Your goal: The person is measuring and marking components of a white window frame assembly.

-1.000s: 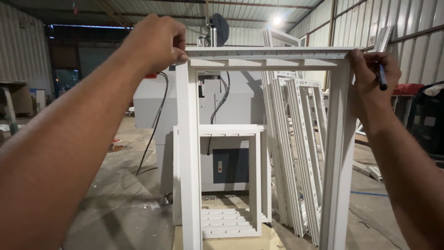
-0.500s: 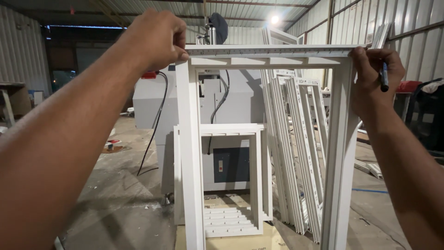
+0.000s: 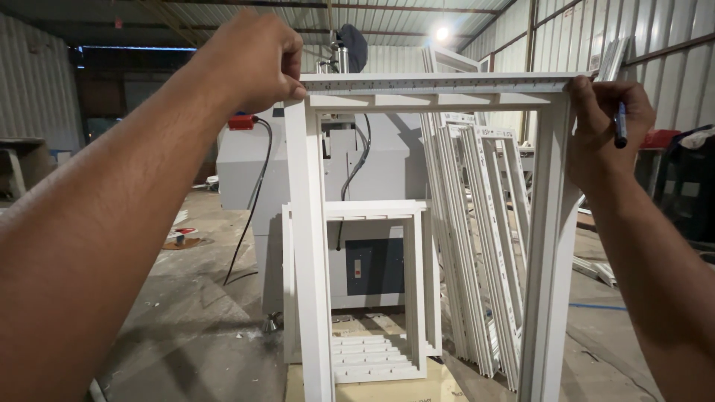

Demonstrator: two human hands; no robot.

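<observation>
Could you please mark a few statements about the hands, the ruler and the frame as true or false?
1. A ruler lies along the top of the white frame. True.
2. The right hand holds a hammer. False: it holds a dark pen.
3. The left hand is at the frame's upper left corner. True.
4. The frame lies flat on the floor. False: it stands upright.
5. More white frames lean behind it. True.
</observation>
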